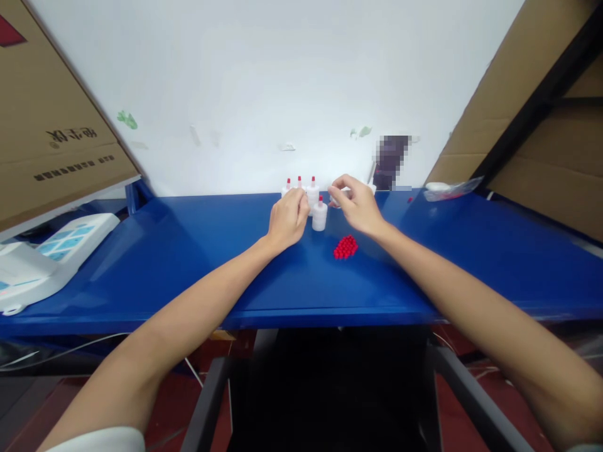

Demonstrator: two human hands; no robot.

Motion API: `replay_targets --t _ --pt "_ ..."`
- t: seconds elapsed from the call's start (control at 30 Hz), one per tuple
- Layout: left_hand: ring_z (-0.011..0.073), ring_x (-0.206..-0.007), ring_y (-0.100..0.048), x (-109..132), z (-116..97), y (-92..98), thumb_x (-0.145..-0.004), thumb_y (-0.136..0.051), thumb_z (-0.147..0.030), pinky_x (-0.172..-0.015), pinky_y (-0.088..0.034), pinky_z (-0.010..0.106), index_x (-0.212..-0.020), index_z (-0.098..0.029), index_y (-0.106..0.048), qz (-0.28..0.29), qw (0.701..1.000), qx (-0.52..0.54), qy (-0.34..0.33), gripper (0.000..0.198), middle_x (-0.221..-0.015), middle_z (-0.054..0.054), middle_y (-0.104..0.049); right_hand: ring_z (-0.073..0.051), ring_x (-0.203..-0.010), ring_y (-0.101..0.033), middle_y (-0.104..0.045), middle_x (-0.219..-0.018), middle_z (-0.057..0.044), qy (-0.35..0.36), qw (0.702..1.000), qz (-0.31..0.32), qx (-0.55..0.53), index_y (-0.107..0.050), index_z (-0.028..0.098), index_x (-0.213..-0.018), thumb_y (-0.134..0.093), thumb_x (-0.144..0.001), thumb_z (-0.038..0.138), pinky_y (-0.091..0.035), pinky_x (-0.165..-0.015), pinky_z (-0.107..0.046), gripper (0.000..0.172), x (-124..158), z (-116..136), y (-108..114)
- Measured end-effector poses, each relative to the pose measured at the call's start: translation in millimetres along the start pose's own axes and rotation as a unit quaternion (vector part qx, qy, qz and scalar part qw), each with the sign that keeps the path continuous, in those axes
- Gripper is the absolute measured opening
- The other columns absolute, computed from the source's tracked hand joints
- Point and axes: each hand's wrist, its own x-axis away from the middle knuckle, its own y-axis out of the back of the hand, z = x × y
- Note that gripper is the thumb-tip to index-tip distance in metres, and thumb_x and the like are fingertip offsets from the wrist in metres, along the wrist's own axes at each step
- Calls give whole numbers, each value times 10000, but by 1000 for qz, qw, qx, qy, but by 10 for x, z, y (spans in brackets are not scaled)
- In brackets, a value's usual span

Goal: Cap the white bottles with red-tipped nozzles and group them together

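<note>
Near the back of the blue table my left hand (288,216) is closed, with its fingers curled in; whatever it holds is hidden. It is beside several small white bottles with red tips. One bottle (319,216) stands upright in front, between my hands, and another bottle (313,188) stands behind it. My right hand (358,204) is bent with thumb and fingertips drawn together in a pinch, and what they hold is too small to make out. White shapes show behind its fingers, partly covered. A pile of small red caps (346,247) lies on the table below my right hand.
The blue table (188,263) backs onto a white wall. A white device with blue panels (70,251) is at left, beneath a large cardboard box (56,125). A clear plastic bag (452,189) and a single red piece (410,199) lie at the back right.
</note>
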Motion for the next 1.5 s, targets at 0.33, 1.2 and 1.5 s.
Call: replay_targets --t 0.33,1.2,1.5 --pt "249 -1003 -656 61 -4 -53 -1015 -500 -469 -913 -526 429 -1404 -227 -527 201 976 3 80 459 -1245 112 -604 -210 -807 -579 -597 -902 -53 94 988 -85 92 -689 232 -961 -518 -1023 455 -492 -809 -401 288 3 23 17" --pt "230 -1062 -642 51 -13 -55 -937 -648 -371 -934 -533 395 -1487 -199 -430 115 991 52 35 617 -1353 133 -613 -188 -680 -613 -691 -818 -25 41 989 128 62 -653 176 -1240 -481 -1008 370 -447 -711 -333 348 74 95 -4" --pt "242 -963 -633 -36 121 40 -885 -674 -340 -798 -549 376 -1222 -214 -630 68 993 -81 52 363 -1207 110 -566 -240 -812 -688 -774 -1015 -86 -18 986 101 129 -683 182 -1320 -497 -981 322 -499 -802 -388 411 55 75 13"
